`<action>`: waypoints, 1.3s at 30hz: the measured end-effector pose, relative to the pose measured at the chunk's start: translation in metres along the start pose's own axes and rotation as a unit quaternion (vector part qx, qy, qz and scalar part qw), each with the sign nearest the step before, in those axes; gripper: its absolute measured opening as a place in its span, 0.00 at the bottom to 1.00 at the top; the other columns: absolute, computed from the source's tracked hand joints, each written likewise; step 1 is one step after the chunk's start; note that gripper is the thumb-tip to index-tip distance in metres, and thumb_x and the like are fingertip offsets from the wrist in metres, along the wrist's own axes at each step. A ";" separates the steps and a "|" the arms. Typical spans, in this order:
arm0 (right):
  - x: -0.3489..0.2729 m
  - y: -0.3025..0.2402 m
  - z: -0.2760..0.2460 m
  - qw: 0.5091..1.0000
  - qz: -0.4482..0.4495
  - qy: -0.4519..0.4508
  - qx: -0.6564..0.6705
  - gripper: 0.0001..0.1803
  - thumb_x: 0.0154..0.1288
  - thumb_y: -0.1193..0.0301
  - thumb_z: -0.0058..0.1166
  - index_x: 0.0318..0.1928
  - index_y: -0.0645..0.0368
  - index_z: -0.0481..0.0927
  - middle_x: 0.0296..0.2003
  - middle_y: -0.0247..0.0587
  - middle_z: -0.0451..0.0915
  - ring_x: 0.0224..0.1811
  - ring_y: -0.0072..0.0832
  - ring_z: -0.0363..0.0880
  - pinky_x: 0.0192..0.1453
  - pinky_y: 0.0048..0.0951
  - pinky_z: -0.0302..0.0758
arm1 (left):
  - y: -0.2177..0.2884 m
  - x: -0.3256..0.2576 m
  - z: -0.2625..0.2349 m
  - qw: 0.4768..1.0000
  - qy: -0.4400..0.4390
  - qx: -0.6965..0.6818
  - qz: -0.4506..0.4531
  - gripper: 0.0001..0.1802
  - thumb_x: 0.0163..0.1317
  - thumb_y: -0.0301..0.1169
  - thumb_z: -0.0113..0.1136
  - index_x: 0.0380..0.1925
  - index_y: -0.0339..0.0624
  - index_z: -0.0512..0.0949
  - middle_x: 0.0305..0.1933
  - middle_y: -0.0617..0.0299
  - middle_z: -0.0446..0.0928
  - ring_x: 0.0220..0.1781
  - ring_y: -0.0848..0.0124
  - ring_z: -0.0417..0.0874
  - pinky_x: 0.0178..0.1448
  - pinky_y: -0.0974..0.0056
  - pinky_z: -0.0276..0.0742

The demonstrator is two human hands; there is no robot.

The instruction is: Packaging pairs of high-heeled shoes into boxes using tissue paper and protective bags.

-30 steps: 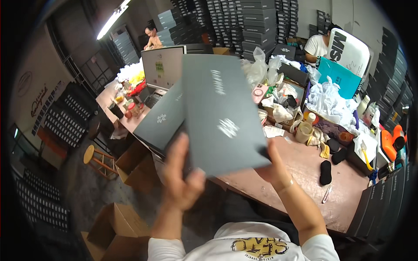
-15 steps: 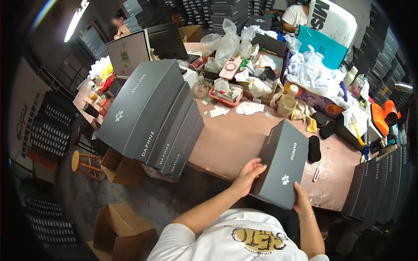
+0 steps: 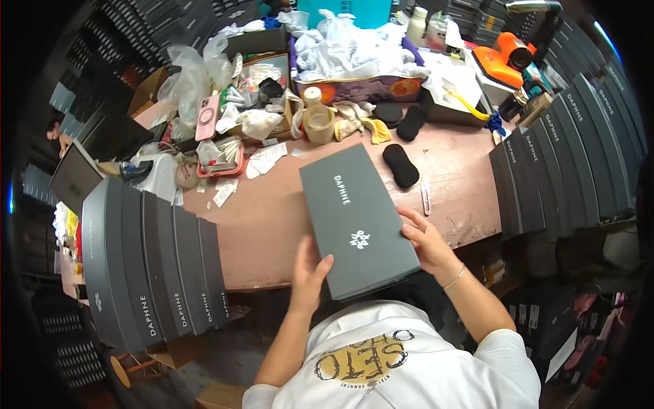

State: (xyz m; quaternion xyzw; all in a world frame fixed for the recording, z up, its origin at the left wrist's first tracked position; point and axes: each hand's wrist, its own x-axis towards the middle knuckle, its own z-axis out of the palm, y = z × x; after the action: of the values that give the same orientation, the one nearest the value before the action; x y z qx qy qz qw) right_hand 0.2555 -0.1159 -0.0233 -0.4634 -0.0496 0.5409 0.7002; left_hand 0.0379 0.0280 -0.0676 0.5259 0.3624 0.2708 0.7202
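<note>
Head view, looking down: a long dark grey lidded box (image 3: pixel 357 219) with a small white emblem on its top lies flat at the near edge of the pinkish-brown counter (image 3: pixel 272 225), its near end jutting slightly past the edge toward the person in the white printed shirt. The left hand (image 3: pixel 310 273) has its grip closed on the box's near left corner, fingers curled up onto the lid and palm at the side. The right hand (image 3: pixel 428 240) has its grip clamped on the right long edge near the same end, fingers spread over the lid rim, a thin bracelet at the wrist. Left of the box, well apart from it, a row of matching dark grey boxes (image 3: pixel 153 266) stands on edge at the counter's left end. Another row of the same boxes (image 3: pixel 565 163) stands on edge along the right end. Just beyond the held box, near its far right corner, lies a black oval pad (image 3: pixel 400 165), with a small slim pale tool (image 3: pixel 425 197) beside it. Farther back sit a roll of tape (image 3: pixel 318 125) with a small bottle behind it, a pink phone (image 3: pixel 207 117), a red tray of papers (image 3: pixel 221 160), crumpled clear plastic bags (image 3: pixel 187 78) and white wrapping (image 3: pixel 347 48), and an orange tool (image 3: pixel 505 58) at the far right.
</note>
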 end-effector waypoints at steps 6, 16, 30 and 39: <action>-0.013 0.062 0.083 0.813 -0.243 -0.240 -0.472 0.39 0.60 0.66 0.64 0.69 0.58 0.60 0.57 0.49 0.74 0.38 0.35 0.80 0.46 0.35 0.77 | 0.064 0.024 -0.099 0.987 -0.117 -0.015 0.106 0.41 0.66 0.50 0.55 0.70 0.39 0.54 0.70 0.48 0.60 0.71 0.59 0.62 0.69 0.58 0.60; 0.075 0.061 -0.009 0.430 -0.403 0.052 -0.806 0.23 0.55 0.68 0.55 0.52 0.62 0.75 0.46 0.50 0.75 0.51 0.46 0.73 0.52 0.54 0.68 | 0.028 0.065 0.026 0.740 -0.241 0.542 0.317 0.27 0.60 0.28 0.58 0.60 0.37 0.68 0.66 0.46 0.65 0.67 0.50 0.66 0.69 0.50 0.61; 0.035 -0.024 0.037 0.787 -0.418 -0.032 -0.453 0.20 0.56 0.73 0.52 0.50 0.64 0.76 0.39 0.58 0.79 0.43 0.50 0.79 0.50 0.45 0.73 | -0.027 0.054 0.023 0.943 -0.119 0.260 0.170 0.23 0.64 0.31 0.53 0.55 0.27 0.69 0.54 0.45 0.73 0.57 0.55 0.73 0.63 0.56 0.63; 0.020 0.027 0.070 0.664 -0.619 -0.015 -0.420 0.15 0.58 0.74 0.59 0.47 0.61 0.78 0.48 0.47 0.75 0.53 0.44 0.73 0.57 0.41 0.71 | -0.003 0.004 0.030 0.973 -0.068 -0.211 -0.070 0.35 0.65 0.56 0.52 0.65 0.49 0.62 0.63 0.62 0.68 0.64 0.68 0.70 0.66 0.58 0.68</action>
State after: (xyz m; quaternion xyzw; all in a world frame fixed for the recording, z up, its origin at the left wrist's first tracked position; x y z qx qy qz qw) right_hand 0.2047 -0.0587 -0.0119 -0.5631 -0.5572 -0.0883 0.6039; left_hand 0.0651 0.0133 -0.0663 0.3526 0.2828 0.2538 0.8552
